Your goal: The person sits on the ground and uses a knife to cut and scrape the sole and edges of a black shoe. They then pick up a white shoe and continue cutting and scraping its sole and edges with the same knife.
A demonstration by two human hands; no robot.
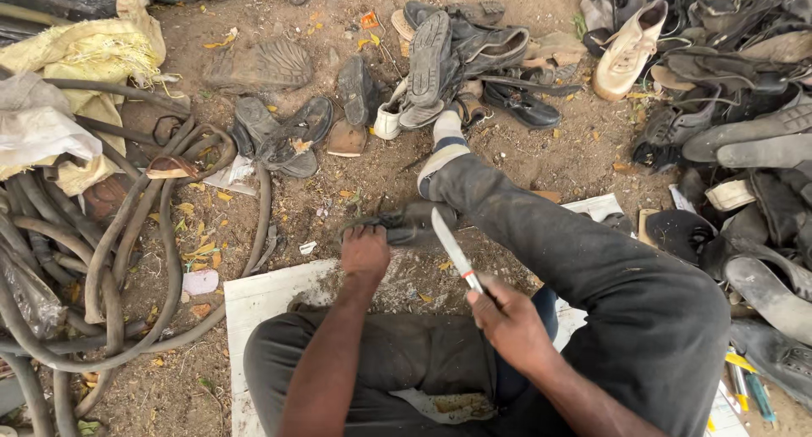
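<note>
I sit on a white board (262, 295) on dirt ground, right leg stretched forward. My left hand (364, 252) grips a dark shoe piece (406, 224) and presses it down on the board's far edge. My right hand (510, 323) holds a knife (452, 247) by its handle, the pale blade pointing up and away toward the shoe piece, its tip just beside it. The part of the shoe piece under my left hand's fingers is hidden.
Worn shoes and soles (440, 65) lie scattered ahead, and a large heap of dark shoes (744, 124) fills the right side. Black rubber hoses (118, 251) coil at the left beside yellow sacks (93, 52). Small tools (748, 390) lie by my right knee.
</note>
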